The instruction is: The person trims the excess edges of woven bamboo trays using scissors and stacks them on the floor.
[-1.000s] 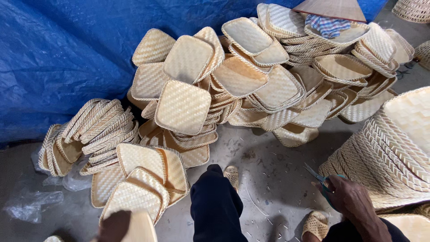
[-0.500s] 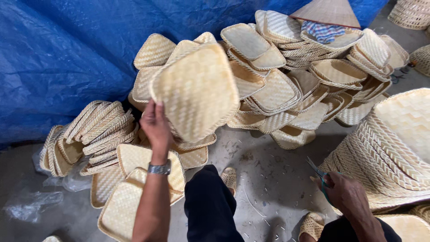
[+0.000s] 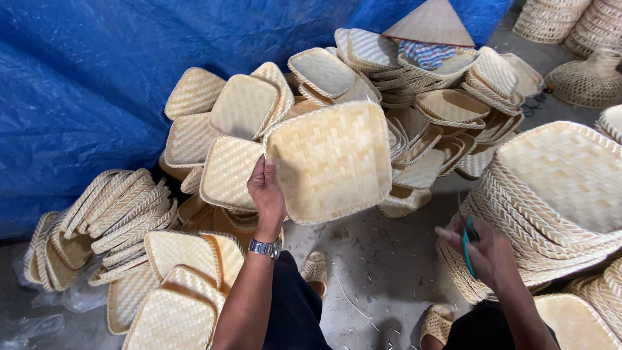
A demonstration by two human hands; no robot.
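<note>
Since half a second ago my left hand [image 3: 267, 194] has carried the square woven bamboo tray [image 3: 330, 162] rightward and lower, so it now faces me at the centre of view, its underside toward the camera, held up above the grey concrete floor [image 3: 382, 272]. Behind it hangs the crumpled blue tarpaulin sheet [image 3: 84, 84], and against that leans the big heap of pale woven trays [image 3: 414, 97], topped by a conical straw hat [image 3: 431, 23]. To my right stands a tall neat stack of woven trays [image 3: 557, 188]; to my left, a fallen row of trays on edge [image 3: 123, 207]. My left fingers are clenched on the tray's left rim, a silver wristwatch [image 3: 264, 247] below them. My right hand [image 3: 483, 249] is closed around green-handled scissors [image 3: 466, 243], near the stack.
</note>
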